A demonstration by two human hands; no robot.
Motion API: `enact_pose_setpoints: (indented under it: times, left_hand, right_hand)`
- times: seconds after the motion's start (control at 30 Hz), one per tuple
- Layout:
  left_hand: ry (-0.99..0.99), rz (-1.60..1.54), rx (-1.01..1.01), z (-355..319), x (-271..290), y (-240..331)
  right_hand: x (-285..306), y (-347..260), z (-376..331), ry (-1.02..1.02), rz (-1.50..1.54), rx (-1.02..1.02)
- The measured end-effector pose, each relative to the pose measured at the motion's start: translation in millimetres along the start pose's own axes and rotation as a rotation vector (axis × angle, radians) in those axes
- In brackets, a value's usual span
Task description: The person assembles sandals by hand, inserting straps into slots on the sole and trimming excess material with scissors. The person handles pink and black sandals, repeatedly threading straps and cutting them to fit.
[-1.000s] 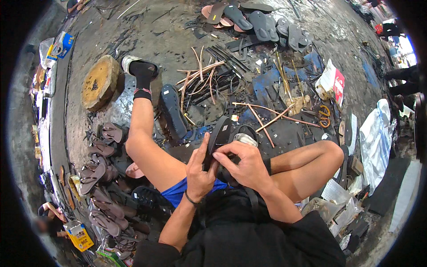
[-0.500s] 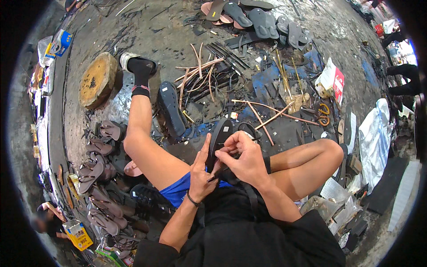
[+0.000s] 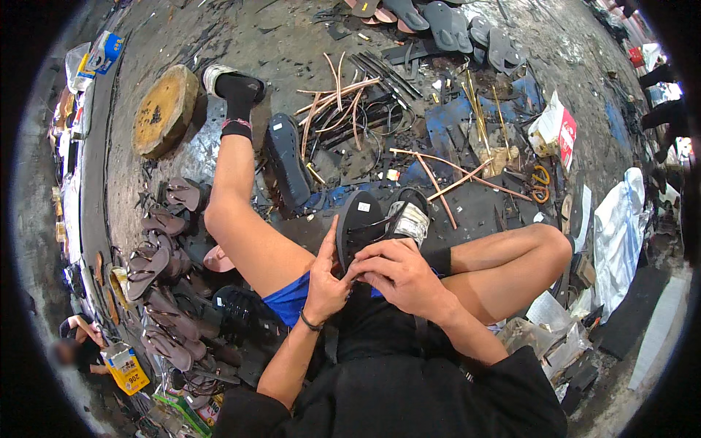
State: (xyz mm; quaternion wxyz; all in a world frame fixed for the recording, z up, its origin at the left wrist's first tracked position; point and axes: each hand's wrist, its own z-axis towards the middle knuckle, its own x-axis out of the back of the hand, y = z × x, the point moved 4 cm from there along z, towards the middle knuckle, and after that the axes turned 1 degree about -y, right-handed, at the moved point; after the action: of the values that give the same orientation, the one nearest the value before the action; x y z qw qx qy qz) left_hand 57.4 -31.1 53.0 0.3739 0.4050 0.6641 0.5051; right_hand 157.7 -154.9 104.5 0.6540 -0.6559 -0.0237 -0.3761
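A black flip-flop point(image 3: 356, 219) with a small white sticker on its sole stands tilted up over my lap. My left hand point(image 3: 326, 286) grips it along the left side, the index finger stretched up its edge. At its near end, my right hand point(image 3: 409, 276) is closed with the fingertips against the flip-flop, beside the left thumb. Thin dark straps point(image 3: 378, 231) stick out to the right of the sole, above the right knuckles. What the right fingertips pinch is hidden behind the hand.
Several finished-looking flip-flops point(image 3: 150, 270) pile up at left. A dark sole point(image 3: 287, 160) lies by my outstretched leg, near a round wooden block point(image 3: 166, 111). Ahead lie tan and black strips point(image 3: 343, 98), yellow-handled scissors point(image 3: 540, 184) and more flip-flops point(image 3: 447, 25). White sheeting point(image 3: 617, 233) lies right.
The flip-flop has turned so more of its sticker side and straps show. My right hand has shifted slightly down and right, its fingers now folded over the near end. The left keeps its grip.
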Motion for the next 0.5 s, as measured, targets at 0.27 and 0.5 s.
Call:
enact_pose_setpoints:
  times: [0.27, 0.5]
  left_hand:
    - [0.037, -0.03, 0.017, -9, 5, 0]
    - [0.098, 0.137, -0.009, -11, 2, 2]
  right_hand:
    - [-11, 10, -4, 0.1, 0.057, -0.32]
    - [-21, 11, -7, 0.199, 0.212, -0.459]
